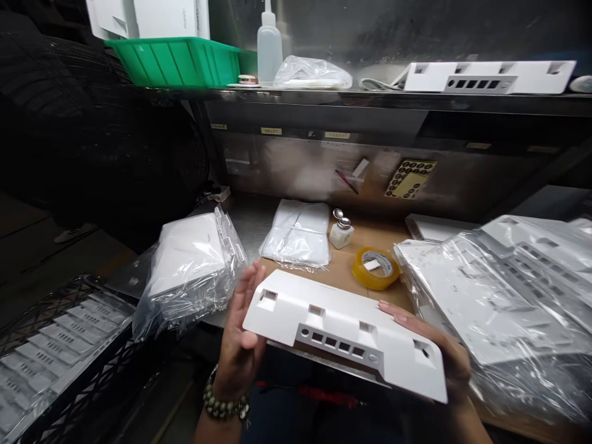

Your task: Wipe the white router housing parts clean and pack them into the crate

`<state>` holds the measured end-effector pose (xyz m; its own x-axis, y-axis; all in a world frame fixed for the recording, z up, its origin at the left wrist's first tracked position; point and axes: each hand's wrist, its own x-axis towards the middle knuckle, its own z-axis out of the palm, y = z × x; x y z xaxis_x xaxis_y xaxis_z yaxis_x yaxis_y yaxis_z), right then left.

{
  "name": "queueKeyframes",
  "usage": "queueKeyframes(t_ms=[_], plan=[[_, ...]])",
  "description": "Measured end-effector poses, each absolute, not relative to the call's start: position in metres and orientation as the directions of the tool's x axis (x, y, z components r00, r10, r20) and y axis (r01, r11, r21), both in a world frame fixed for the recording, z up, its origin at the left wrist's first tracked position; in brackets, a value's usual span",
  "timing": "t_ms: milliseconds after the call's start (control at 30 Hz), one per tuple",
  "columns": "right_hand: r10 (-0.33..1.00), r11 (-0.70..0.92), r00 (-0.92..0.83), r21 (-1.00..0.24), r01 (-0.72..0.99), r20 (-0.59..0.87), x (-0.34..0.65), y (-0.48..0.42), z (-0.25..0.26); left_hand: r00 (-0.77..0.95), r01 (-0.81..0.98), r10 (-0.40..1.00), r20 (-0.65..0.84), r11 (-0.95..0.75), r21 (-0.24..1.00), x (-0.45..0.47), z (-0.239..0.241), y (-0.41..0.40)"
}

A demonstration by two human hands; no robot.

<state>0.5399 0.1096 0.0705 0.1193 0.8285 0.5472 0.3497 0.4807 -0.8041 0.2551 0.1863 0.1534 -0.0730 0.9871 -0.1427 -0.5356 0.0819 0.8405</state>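
Note:
A white plastic router housing [342, 308], with a grey strip of square port openings and several cut-outs, is held between both hands above the front of the bench. My left hand [240, 330] grips its left end, thumb on the near face and fingers behind; a beaded bracelet circles that wrist. Around the right end wraps my right hand [430, 339], its fingers lying along the top edge and partly hidden by the housing. Just beyond are a roll of yellow tape [375, 268] and a stack of clear plastic bags [298, 233].
Bagged white housings stand at left [194, 253] and right [504, 290]. A small pump bottle [341, 233] is near the tape. The shelf [324, 98] bears a green bin [171, 61], a squeeze bottle [269, 49] and another housing [490, 77]. A black crate [111, 351] holds more parts.

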Motion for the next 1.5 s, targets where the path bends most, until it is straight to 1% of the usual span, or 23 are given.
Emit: queueKeyframes(t_ms=[33, 67, 133, 167, 200, 233, 267, 300, 333, 400, 433, 467, 500, 567, 633, 700, 833, 933, 1000, 1100, 1200, 1333, 1500], plan=[[0.828, 0.48, 0.124, -0.806, 0.347, 0.547, 0.54, 0.11, 0.07, -0.01, -0.599, 0.974, -0.227, 0.176, 0.781, 0.253, 0.154, 0.188], [0.827, 0.485, 0.114, -0.801, 0.351, 0.551, 0.539, 0.111, 0.071, 0.08, -0.656, 0.938, -0.338, 0.305, 0.69, 0.25, 0.154, 0.19], [0.817, 0.522, 0.038, -0.766, 0.376, 0.575, 0.539, 0.114, 0.073, 0.287, -0.685, 0.781, -0.554, 0.572, 0.451, 0.242, 0.157, 0.195], [0.812, 0.547, -0.028, -0.742, 0.386, 0.583, 0.539, 0.116, 0.075, 0.344, -0.674, 0.698, -0.628, 0.649, 0.352, 0.238, 0.159, 0.198], [0.809, 0.568, -0.106, -0.722, 0.395, 0.579, 0.54, 0.12, 0.077, 0.354, -0.671, 0.637, -0.685, 0.683, 0.289, 0.234, 0.161, 0.2], [0.815, 0.57, -0.179, -0.71, 0.413, 0.55, 0.541, 0.125, 0.078, 0.325, -0.68, 0.599, -0.732, 0.686, 0.259, 0.231, 0.162, 0.202], [0.839, 0.54, -0.228, -0.708, 0.454, 0.494, 0.542, 0.133, 0.08, 0.277, -0.698, 0.579, -0.767, 0.67, 0.254, 0.228, 0.163, 0.204], [0.887, 0.46, -0.235, -0.711, 0.532, 0.397, 0.544, 0.142, 0.081, 0.226, -0.718, 0.575, -0.787, 0.644, 0.264, 0.226, 0.165, 0.206], [0.943, 0.33, -0.192, -0.699, 0.634, 0.271, 0.548, 0.154, 0.081, 0.184, -0.737, 0.58, -0.794, 0.616, 0.279, 0.224, 0.166, 0.207], [0.999, 0.0, 0.021, -0.597, 0.802, 0.029, 0.557, 0.184, 0.078, 0.132, -0.773, 0.604, -0.786, 0.559, 0.3, 0.223, 0.17, 0.21], [0.989, -0.145, 0.134, -0.53, 0.835, -0.059, 0.563, 0.201, 0.075, 0.112, -0.787, 0.617, -0.779, 0.533, 0.309, 0.223, 0.172, 0.211], [0.971, -0.238, 0.208, -0.48, 0.844, -0.117, 0.569, 0.218, 0.071, 0.093, -0.798, 0.626, -0.774, 0.512, 0.318, 0.223, 0.175, 0.212], [0.953, -0.301, 0.25, -0.44, 0.846, -0.171, 0.574, 0.236, 0.067, 0.075, -0.804, 0.629, -0.774, 0.497, 0.326, 0.224, 0.178, 0.213], [0.924, -0.358, 0.264, -0.384, 0.851, -0.276, 0.582, 0.266, 0.06, 0.048, -0.81, 0.63, -0.775, 0.478, 0.338, 0.223, 0.184, 0.213], [0.897, -0.369, 0.238, -0.335, 0.867, -0.372, 0.586, 0.287, 0.054, 0.034, -0.812, 0.638, -0.769, 0.467, 0.351, 0.221, 0.188, 0.213], [0.881, -0.349, 0.201, -0.301, 0.887, -0.429, 0.585, 0.296, 0.05, 0.021, -0.814, 0.65, -0.76, 0.452, 0.364, 0.218, 0.191, 0.212], [0.879, -0.307, 0.17, -0.259, 0.916, -0.445, 0.579, 0.293, 0.05, 0.002, -0.816, 0.65, -0.76, 0.44, 0.375, 0.212, 0.192, 0.209], [0.901, -0.304, 0.188, -0.26, 0.916, -0.391, 0.579, 0.286, 0.057, -0.03, -0.805, 0.628, -0.778, 0.446, 0.391, 0.21, 0.19, 0.207], [0.924, -0.308, 0.211, -0.294, 0.905, -0.319, 0.58, 0.286, 0.064, -0.048, -0.805, 0.626, -0.778, 0.437, 0.402, 0.211, 0.189, 0.206], [0.944, -0.321, 0.261, -0.379, 0.868, -0.203, 0.574, 0.296, 0.073, -0.048, -0.816, 0.64, -0.767, 0.418, 0.4, 0.214, 0.188, 0.206], [0.942, -0.333, 0.31, -0.462, 0.822, -0.129, 0.562, 0.317, 0.075, -0.058, -0.829, 0.643, -0.764, 0.396, 0.396, 0.218, 0.188, 0.205], [0.93, -0.352, 0.352, -0.524, 0.775, -0.105, 0.547, 0.348, 0.066, -0.082, -0.827, 0.634, -0.769, 0.388, 0.408, 0.22, 0.19, 0.203], [0.925, -0.369, 0.357, -0.541, 0.755, -0.134, 0.543, 0.363, 0.053, -0.07, -0.85, 0.642, -0.764, 0.362, 0.382, 0.218, 0.189, 0.202]])
